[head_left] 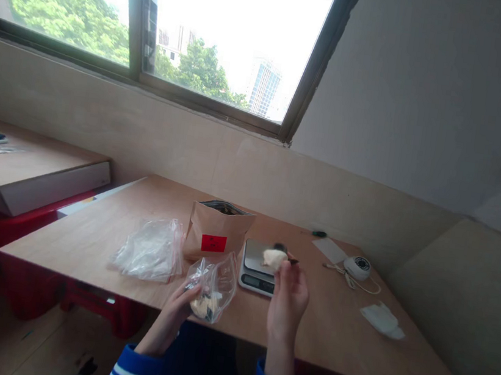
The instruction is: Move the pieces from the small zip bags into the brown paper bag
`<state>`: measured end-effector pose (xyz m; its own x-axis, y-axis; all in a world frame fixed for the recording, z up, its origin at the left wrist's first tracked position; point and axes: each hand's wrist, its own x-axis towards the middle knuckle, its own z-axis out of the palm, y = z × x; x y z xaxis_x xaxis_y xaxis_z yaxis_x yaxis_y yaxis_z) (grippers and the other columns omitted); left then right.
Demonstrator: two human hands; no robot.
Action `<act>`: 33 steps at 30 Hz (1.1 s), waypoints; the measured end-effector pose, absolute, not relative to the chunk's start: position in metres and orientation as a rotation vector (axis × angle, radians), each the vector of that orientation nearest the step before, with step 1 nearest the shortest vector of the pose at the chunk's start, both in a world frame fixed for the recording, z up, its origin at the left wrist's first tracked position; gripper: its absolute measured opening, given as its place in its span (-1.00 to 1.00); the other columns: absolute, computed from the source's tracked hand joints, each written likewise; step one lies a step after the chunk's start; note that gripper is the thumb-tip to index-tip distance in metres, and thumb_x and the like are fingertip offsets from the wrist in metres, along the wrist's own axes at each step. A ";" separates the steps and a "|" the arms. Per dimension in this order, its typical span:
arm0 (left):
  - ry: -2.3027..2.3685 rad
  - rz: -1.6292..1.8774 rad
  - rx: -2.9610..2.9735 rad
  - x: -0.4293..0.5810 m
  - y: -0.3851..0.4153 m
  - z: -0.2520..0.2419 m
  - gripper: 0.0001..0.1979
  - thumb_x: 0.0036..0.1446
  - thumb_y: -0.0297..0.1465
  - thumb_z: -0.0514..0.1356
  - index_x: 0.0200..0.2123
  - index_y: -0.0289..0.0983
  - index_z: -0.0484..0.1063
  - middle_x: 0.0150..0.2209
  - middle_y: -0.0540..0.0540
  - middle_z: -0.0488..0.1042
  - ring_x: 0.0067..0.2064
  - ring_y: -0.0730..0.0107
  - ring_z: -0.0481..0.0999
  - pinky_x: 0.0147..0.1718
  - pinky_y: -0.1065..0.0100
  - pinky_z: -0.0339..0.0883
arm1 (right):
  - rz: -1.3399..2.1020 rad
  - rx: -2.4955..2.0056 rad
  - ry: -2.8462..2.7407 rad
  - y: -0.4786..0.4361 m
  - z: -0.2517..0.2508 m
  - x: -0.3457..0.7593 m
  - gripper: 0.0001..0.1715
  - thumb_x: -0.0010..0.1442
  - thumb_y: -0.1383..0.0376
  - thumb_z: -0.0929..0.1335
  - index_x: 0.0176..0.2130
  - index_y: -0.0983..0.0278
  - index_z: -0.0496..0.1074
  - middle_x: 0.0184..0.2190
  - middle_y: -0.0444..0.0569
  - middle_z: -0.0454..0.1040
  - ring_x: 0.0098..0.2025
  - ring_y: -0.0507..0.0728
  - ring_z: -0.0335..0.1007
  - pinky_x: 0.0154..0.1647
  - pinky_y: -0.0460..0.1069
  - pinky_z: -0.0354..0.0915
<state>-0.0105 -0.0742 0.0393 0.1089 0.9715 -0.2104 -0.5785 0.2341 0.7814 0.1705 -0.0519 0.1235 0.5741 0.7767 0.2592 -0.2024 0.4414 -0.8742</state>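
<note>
My left hand [184, 299] grips a clear zip bag [224, 279] at its left side. Pale and dark pieces [205, 306] lie in the bottom of that bag. In the fingers of my right hand [291, 288] is a whitish and dark piece [275, 258], possibly dried food; its exact kind is unclear. It is held up above a digital kitchen scale [255, 251], hiding part of the metal plate. Behind the bag stands an open brown paper pouch [199, 230] with a red label [213, 243]; dark contents show at its mouth.
A pile of clear plastic bags [147, 251] lies left of the pouch on the wooden table [86, 240]. To the right are a white round device with a cord [357, 267], a white card [329, 251], a green-handled tool [319, 234] and a crumpled white packet [383, 320]. A red stool [118, 311] stands underneath.
</note>
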 end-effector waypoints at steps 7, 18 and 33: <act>0.862 1.330 0.630 -0.035 -0.072 0.049 -0.55 -0.02 -0.22 0.28 -0.04 -0.24 0.46 -0.09 -0.14 0.54 -0.06 0.14 0.51 -0.11 0.25 0.37 | 0.469 -0.725 -1.251 0.026 0.190 0.119 -0.62 0.07 0.10 0.40 -0.18 0.29 0.43 -0.13 0.04 0.51 -0.12 0.13 0.44 -0.12 0.02 0.38; 0.837 1.291 0.601 -0.037 -0.069 0.040 -0.58 0.00 -0.22 0.28 -0.06 -0.25 0.45 -0.15 -0.14 0.55 -0.06 0.15 0.50 -0.13 0.29 0.35 | 0.233 -0.818 -1.812 0.055 0.162 0.101 -0.69 0.28 0.16 0.22 -0.17 0.20 0.48 -0.10 0.01 0.51 -0.01 0.12 0.38 0.06 0.04 0.23; 0.676 1.255 0.629 -0.024 -0.076 0.046 -0.57 0.11 -0.25 0.17 0.04 -0.25 0.37 -0.02 -0.17 0.49 0.00 0.11 0.46 -0.08 0.24 0.30 | 0.046 -0.884 -1.921 0.030 0.174 0.123 -0.59 0.36 0.21 0.11 -0.23 0.24 0.46 -0.19 0.01 0.51 -0.06 0.12 0.34 0.07 0.06 0.13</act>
<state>-0.0236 -0.0765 0.0457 0.1734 0.9784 -0.1124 -0.6327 0.1981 0.7487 0.1228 0.0300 0.1742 -0.2531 0.5949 0.7629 0.5573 0.7343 -0.3876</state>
